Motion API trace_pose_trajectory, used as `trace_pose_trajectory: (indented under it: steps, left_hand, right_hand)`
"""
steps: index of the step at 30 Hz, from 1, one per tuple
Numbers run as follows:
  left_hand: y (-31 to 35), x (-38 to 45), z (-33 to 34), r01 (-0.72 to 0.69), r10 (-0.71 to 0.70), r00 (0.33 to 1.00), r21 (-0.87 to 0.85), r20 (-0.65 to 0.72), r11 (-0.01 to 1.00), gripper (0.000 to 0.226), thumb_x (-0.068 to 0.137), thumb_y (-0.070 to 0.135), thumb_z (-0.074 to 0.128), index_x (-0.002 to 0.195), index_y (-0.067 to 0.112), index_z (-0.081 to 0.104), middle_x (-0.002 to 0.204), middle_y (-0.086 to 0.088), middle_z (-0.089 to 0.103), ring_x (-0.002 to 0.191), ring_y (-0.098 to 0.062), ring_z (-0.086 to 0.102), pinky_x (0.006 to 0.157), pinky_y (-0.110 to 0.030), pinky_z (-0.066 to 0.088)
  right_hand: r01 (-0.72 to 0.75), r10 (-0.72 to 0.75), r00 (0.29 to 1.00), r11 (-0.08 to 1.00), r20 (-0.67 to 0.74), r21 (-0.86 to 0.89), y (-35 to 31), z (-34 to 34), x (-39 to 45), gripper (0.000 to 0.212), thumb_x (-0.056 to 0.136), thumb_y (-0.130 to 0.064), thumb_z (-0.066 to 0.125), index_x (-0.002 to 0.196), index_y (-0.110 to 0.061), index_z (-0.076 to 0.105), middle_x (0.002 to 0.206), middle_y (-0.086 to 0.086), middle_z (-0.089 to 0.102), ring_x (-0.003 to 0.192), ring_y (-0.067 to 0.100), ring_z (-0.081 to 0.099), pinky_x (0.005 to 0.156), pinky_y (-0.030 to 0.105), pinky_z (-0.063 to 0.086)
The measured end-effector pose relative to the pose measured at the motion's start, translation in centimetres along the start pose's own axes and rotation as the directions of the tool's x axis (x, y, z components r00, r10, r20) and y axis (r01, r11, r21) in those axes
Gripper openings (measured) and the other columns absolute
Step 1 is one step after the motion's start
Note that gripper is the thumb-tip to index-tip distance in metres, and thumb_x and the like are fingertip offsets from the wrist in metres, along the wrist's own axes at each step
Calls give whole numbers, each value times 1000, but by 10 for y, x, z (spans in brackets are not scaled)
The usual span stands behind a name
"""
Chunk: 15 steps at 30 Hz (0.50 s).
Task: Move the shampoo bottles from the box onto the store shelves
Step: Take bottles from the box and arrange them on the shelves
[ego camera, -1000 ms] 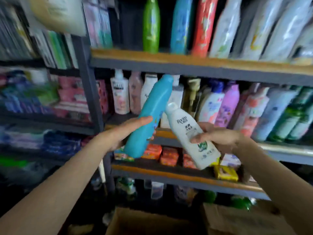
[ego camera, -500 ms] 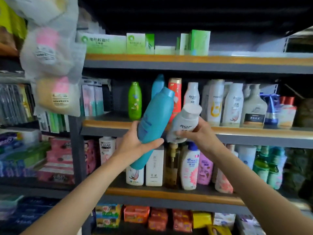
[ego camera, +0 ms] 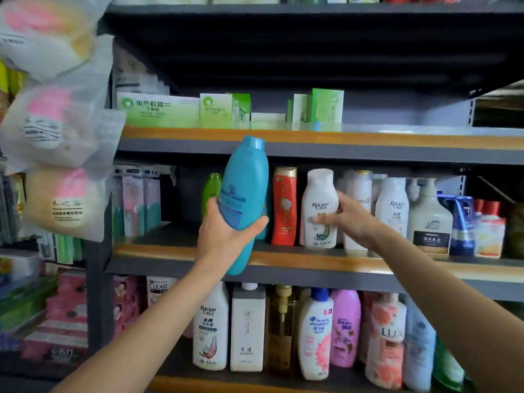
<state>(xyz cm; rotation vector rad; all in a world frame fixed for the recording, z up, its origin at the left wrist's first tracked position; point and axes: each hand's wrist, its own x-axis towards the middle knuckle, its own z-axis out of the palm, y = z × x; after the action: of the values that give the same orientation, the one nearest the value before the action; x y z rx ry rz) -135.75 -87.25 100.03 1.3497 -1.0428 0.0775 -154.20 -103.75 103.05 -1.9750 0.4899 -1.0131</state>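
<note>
My left hand (ego camera: 226, 236) grips a tall turquoise shampoo bottle (ego camera: 245, 194) around its lower half and holds it upright in front of the middle shelf (ego camera: 170, 252). My right hand (ego camera: 350, 219) holds a white Racien bottle (ego camera: 319, 205) that stands on that shelf between a red bottle (ego camera: 284, 207) and a white Pantene bottle (ego camera: 357, 191); fingers lie across its front label. The box is out of view.
A green bottle (ego camera: 211, 188) stands behind the turquoise one. More white bottles (ego camera: 392, 205) and a blue refill (ego camera: 462, 222) fill the shelf to the right. Green cartons (ego camera: 158, 109) sit on the shelf above, several bottles (ego camera: 314, 333) below. Bagged goods (ego camera: 56, 123) hang at the left.
Both hands rose from the lower shelf level to the middle shelf. The white bottle went from tilted in the air to upright on the shelf; the turquoise bottle turned upright.
</note>
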Motion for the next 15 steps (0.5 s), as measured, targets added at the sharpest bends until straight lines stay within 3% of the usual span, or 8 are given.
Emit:
trace_pose_trajectory:
  steps: [2, 6, 11, 15]
  left_hand:
    - [-5, 3, 6, -1, 1, 1000, 29, 9, 1000, 62, 62, 40, 82, 103, 24, 39, 104, 5, 57, 91, -15, 55, 71, -24, 39]
    - [-13, 8, 13, 24, -25, 1000, 76, 11, 997, 63, 61, 42, 82, 104, 24, 39, 104, 5, 57, 92, -16, 56, 77, -29, 43]
    - [-14, 16, 18, 2, -2, 1000, 160, -4, 987, 65, 60, 46, 81, 103, 22, 38, 104, 5, 56, 93, -17, 56, 81, -34, 47]
    - [-11, 21, 14, -126, 103, 992, 388, 78, 913, 69, 59, 54, 77, 105, 21, 38, 104, 4, 54, 95, -21, 54, 85, -43, 48]
  right_hand:
    - [-48, 48, 999, 998, -2, 29, 11, 1, 1, 37, 76, 3, 70, 106, -14, 56, 95, 7, 70, 87, 22, 69, 69, 33, 55]
    - [-97, 101, 993, 993, -57, 61, 16, -4, 12, 33, 81, 2, 67, 106, -10, 50, 81, 1, 64, 67, 9, 65, 56, 23, 51]
    - [-154, 161, 982, 985, -97, 76, 23, 5, 26, 40, 78, -2, 72, 110, -9, 49, 102, 11, 63, 90, 24, 63, 79, 39, 54]
    - [-214, 144, 950, 946, -278, -243, 14, 11, 20, 62, 75, -13, 77, 126, -6, 41, 113, 11, 60, 103, 26, 60, 92, 39, 49]
